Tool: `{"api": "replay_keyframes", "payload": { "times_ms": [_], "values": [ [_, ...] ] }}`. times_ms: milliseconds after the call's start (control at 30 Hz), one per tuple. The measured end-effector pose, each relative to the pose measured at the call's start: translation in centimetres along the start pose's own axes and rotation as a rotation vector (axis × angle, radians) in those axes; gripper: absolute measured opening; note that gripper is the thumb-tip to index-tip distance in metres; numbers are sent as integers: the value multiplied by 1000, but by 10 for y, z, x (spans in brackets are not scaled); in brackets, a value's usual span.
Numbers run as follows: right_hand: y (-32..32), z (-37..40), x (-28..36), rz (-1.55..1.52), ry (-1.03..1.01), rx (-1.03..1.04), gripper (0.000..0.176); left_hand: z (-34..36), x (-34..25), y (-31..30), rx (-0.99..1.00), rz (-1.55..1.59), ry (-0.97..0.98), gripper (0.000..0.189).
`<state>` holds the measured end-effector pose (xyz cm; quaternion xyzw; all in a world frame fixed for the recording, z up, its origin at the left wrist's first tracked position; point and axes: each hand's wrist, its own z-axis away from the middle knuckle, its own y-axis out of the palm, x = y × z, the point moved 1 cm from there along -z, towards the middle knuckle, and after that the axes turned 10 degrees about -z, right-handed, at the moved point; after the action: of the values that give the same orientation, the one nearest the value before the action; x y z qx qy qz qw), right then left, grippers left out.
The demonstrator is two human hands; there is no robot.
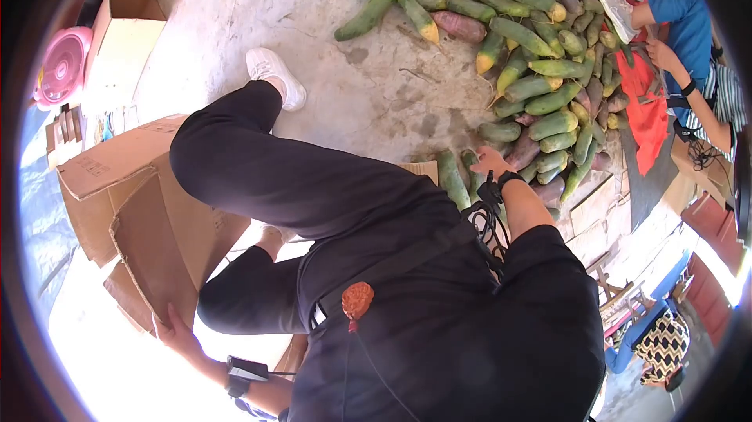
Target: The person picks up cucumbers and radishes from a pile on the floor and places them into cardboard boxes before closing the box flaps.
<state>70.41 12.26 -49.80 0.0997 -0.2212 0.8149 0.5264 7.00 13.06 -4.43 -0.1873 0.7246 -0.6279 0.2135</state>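
My right hand (pixel 491 162) is at the near edge of a pile of long radishes, its fingers curled down over a green radish (pixel 471 174). Another green radish (pixel 452 179) lies just left of it, and a purplish radish (pixel 523 151) is close on the other side. My left hand (pixel 178 335) grips the lower flap edge of an opened cardboard box (pixel 160 246) beside my knee. The box is tilted, with its flaps spread. Part of my right fingers is hidden by the hand itself.
More green and purplish radishes (pixel 540 62) spread over the concrete floor (pixel 227 23). A co-worker's hand (pixel 664 55) is near a red cloth (pixel 648 120). Another person (pixel 662 344) is farther back. Another box (pixel 125 46) stands by a pink plastic item (pixel 63 66).
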Motion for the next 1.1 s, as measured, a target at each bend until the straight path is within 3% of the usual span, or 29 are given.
{"api": "replay_keyframes", "payload": {
  "times_ms": [67, 133, 233, 333, 467, 633, 733, 800, 933, 1100],
  "values": [
    [8, 4, 18, -32, -10, -9, 66, 1, 3, -3, -4, 16, -24, 35],
    [14, 3, 35, 194, 65, -61, 63, 1, 0, -6, 6, -101, 15, 34],
    [26, -8, 43, 409, 8, 8, 60, 3, -8, -6, -2, -84, 33, 32],
    [33, -16, 41, 475, -22, -27, 54, 3, -6, -6, 15, -61, -4, 32],
    [22, -5, 53, 429, -8, 24, 55, 1, 1, -2, -31, -105, 17, 31],
    [-18, 12, 91, 259, -166, -66, 54, 4, 3, 0, -37, 47, 10, 28],
    [-46, 5, 123, -96, -329, -177, 49, 5, -2, 2, -43, 71, 51, 22],
    [-65, 34, 187, -282, -435, -132, 43, 7, -13, 4, -89, 83, 119, 18],
    [-70, 110, 316, -620, -883, -124, 35, 10, -46, -6, -120, -61, 131, 17],
    [-36, 231, 455, -833, -1364, 145, 45, 11, -46, -5, -152, -21, 140, 18]
  ]
}}
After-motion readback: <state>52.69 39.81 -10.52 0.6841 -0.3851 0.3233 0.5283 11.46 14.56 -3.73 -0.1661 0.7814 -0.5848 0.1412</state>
